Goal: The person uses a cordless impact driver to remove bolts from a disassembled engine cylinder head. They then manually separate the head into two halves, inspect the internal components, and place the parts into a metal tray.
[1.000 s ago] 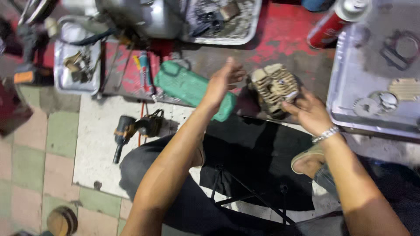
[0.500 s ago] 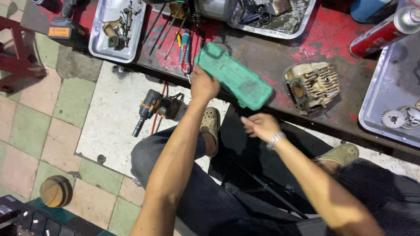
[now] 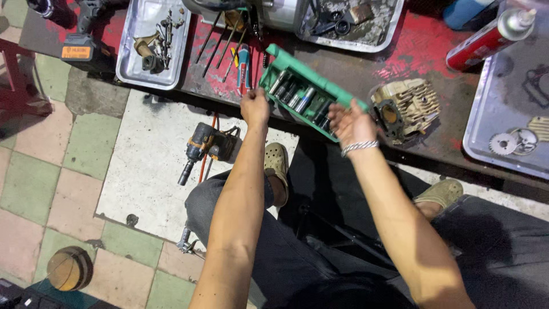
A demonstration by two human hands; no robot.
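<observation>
Step in hand: socket case open, picking a socket. Left hand (image 3: 255,107) fingers curled shut on the near left edge of the green socket case (image 3: 309,94); right hand (image 3: 350,123) fingers loosely spread, gripping its right end. Case tilted above the red surface (image 3: 412,54), engine cylinder (image 3: 406,109) just right of right fingers. Next likely needs one hand freed to pull a socket.

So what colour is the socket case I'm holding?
Green socket case, seen clearly in the head view.
</observation>
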